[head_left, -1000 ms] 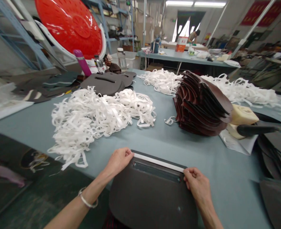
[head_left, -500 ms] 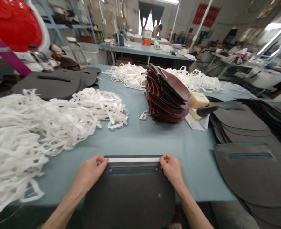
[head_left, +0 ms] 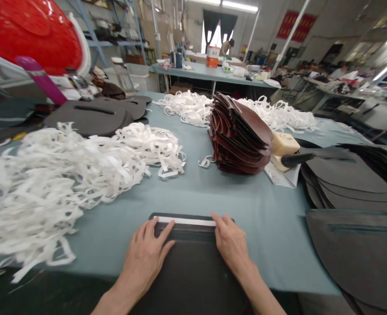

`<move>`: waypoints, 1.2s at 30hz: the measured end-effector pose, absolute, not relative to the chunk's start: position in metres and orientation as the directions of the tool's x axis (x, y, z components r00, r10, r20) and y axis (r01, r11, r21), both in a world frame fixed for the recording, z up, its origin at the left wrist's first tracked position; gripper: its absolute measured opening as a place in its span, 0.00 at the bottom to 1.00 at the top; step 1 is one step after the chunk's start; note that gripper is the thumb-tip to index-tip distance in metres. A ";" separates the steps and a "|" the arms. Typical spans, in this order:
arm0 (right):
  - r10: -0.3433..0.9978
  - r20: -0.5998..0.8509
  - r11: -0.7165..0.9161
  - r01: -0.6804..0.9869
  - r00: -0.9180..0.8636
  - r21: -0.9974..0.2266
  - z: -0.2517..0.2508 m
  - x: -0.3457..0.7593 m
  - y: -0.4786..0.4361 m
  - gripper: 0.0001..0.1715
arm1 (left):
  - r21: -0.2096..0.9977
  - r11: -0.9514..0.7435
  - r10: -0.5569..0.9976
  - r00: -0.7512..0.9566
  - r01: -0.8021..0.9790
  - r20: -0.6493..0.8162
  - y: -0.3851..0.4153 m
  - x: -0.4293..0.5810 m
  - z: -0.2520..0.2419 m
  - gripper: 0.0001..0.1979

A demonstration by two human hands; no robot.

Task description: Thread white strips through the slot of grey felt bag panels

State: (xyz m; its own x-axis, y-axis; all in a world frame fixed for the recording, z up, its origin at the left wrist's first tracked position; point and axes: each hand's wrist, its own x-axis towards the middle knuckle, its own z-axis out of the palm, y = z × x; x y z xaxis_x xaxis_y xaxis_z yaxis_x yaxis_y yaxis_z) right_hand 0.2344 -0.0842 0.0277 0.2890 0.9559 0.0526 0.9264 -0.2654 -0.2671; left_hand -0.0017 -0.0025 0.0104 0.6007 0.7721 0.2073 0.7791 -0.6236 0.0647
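A dark leather panel (head_left: 193,271) with a rounded lower end lies at the table's front edge, overhanging it. Along its straight far edge runs a narrow white strip (head_left: 187,221). My left hand (head_left: 146,253) rests on the panel's left side with fingers spread, fingertips on the strip's left part. At the strip's right end my right hand (head_left: 231,240) presses down with the index finger stretched out, the other fingers curled. Part of the slot (head_left: 193,236) below the strip is covered by my hands.
White strips (head_left: 65,183) lie heaped at left, with more behind. A stack of brown leather pieces (head_left: 239,135) stands mid-table. Right of it are a cream block (head_left: 284,144) and a black handle (head_left: 297,160). Dark panels (head_left: 354,253) lie at right. A person (head_left: 226,47) works far back.
Both hands have gone from pinching the strip's ends to pressing it with their fingers. My left hand has moved right and spread. The view has shifted slightly left.
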 end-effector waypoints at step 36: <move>0.951 0.255 0.196 0.979 -0.177 -0.053 0.006 0.191 -0.047 0.19 | 0.172 -0.601 0.792 0.551 0.781 0.262 0.024 0.006 0.019 0.24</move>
State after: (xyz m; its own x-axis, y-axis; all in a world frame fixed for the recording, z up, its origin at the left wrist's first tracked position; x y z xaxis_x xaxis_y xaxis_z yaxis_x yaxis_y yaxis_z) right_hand 0.1912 -0.0470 0.0061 -0.1766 0.9506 0.2553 0.9792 0.1960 -0.0527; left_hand 0.0062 0.0238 0.0189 0.5514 0.7920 0.2621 0.7810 -0.6005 0.1716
